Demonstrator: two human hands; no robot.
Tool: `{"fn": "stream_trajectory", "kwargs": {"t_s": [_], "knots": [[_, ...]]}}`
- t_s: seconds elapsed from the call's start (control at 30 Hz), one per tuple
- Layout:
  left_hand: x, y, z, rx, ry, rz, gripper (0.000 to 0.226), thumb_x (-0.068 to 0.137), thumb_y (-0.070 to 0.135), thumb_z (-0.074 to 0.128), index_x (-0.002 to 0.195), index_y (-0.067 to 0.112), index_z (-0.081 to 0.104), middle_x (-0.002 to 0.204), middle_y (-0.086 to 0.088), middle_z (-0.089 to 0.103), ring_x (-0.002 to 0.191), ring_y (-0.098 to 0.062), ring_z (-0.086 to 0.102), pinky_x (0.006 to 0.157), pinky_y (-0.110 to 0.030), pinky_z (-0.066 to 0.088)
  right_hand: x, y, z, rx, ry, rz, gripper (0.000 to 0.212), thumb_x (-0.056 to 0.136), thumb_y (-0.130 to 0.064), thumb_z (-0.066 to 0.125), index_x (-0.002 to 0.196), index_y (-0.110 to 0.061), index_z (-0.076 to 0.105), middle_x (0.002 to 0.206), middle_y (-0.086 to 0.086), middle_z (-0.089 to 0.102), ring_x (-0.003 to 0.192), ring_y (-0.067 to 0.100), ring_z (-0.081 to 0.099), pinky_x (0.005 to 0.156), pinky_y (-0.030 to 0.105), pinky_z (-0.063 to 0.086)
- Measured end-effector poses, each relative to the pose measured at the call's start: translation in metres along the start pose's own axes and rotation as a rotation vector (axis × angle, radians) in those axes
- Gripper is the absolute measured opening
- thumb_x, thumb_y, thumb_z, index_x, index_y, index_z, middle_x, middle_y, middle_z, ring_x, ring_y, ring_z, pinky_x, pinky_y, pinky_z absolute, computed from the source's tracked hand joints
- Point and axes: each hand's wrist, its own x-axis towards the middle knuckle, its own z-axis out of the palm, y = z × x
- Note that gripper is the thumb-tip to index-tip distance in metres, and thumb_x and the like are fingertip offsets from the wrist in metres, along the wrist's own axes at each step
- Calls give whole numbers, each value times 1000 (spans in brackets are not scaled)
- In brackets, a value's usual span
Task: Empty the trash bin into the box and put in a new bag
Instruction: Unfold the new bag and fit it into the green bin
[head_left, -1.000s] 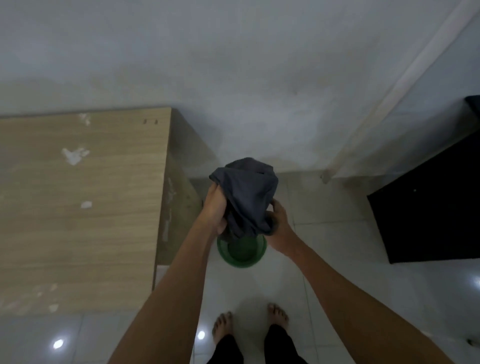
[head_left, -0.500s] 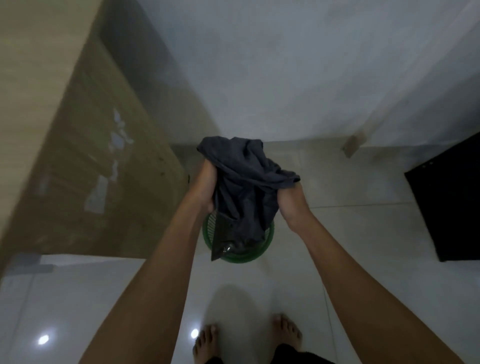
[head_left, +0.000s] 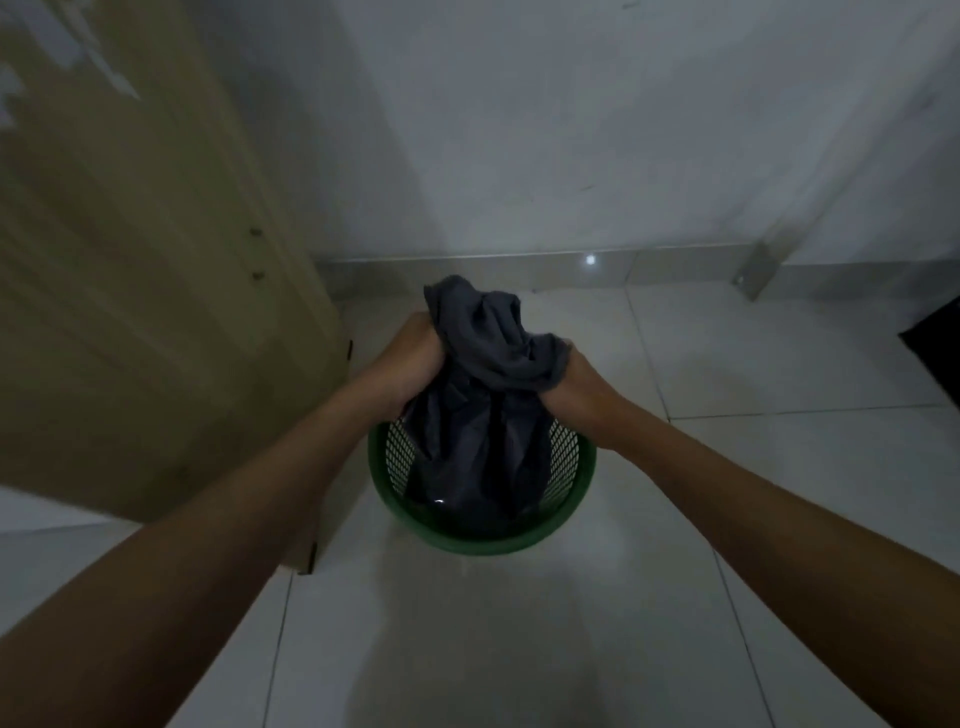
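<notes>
Gripping the bunched top of the dark bag, the left hand and right hand hold it at frame centre, its lower part inside the green bin on the floor.

No readable text, label, brand, number or sign shows on anything here.

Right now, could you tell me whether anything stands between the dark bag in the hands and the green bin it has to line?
Nothing visible does. The left hand and right hand grip the dark bag at its gathered top, and its lower part already hangs inside the green mesh bin, whose rim shows uncovered all round.
</notes>
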Motion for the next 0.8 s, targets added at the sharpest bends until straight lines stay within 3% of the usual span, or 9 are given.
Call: {"fn": "stream_trajectory", "kwargs": {"t_s": [0.07, 0.13, 0.2, 0.33, 0.43, 0.6, 0.7, 0.77, 0.8], "knots": [[8, -13, -4, 182, -43, 50, 31, 109, 24, 41, 91, 23, 65, 94, 1, 69, 85, -13, 64, 64, -15, 51, -1, 6, 4, -111, -140, 6, 21, 100, 0, 58, 85, -12, 67, 80, -10, 71, 74, -1, 64, 68, 28, 53], [11, -24, -10, 416, -148, 56, 26, 106, 21, 45, 104, 14, 70, 107, -6, 71, 88, -14, 65, 70, -22, 51, 0, 8, 9, -340, -294, -12, 14, 97, 3, 57, 90, 2, 69, 91, 11, 74, 85, 20, 68, 80, 39, 55], [10, -32, -18, 667, -208, 94, 29, 102, 25, 51, 120, 10, 68, 119, -6, 68, 100, -19, 64, 83, -27, 51, 2, 8, 10, -533, -434, 7, 13, 90, 5, 58, 79, 8, 65, 87, 27, 71, 76, 28, 63, 76, 43, 53], [6, -39, -21, 942, -192, 94, 33, 96, 31, 55, 121, 11, 64, 124, -10, 64, 109, -27, 62, 85, -30, 48, -2, -13, -14, -538, -475, 115, 9, 87, 1, 68, 90, -1, 76, 90, 20, 76, 77, 22, 72, 75, 37, 64], [4, -47, -19, 882, -51, 222, 20, 93, 22, 60, 109, 11, 65, 116, -9, 68, 103, -23, 63, 78, -27, 44, -10, -26, -41, -330, -397, 150, 16, 96, -8, 66, 100, -14, 81, 99, 6, 79, 93, 17, 76, 82, 32, 63], [3, -46, -29, 677, 158, 427, 8, 87, 19, 72, 88, 14, 66, 88, -1, 68, 87, -18, 67, 67, -26, 45, -20, -31, -65, -159, -219, 228, 19, 101, -5, 56, 105, -2, 74, 102, 18, 77, 94, 27, 76, 72, 27, 63], [-6, -36, -35, 537, 75, 433, 29, 83, 25, 83, 67, 33, 59, 64, 17, 60, 60, 7, 55, 56, -12, 39, -22, -21, -66, -148, -77, 269, 25, 103, -8, 47, 105, -1, 71, 99, 19, 74, 79, 22, 77, 64, 27, 61], [-10, -32, -42, 341, -63, 299, 11, 83, 25, 82, 77, 24, 72, 74, 9, 71, 70, -2, 65, 69, -21, 52, -20, -11, -69, -210, -2, 275, 29, 103, -8, 43, 102, 4, 69, 95, 21, 72, 71, 23, 74, 58, 27, 60], [-12, -31, -48, 253, -112, 219, 19, 83, 27, 80, 92, 10, 75, 87, -4, 75, 81, -12, 70, 75, -28, 56, -19, -6, -71, -230, 33, 283, 30, 103, -8, 43, 101, 8, 69, 90, 21, 71, 69, 24, 72, 56, 27, 59]]}}
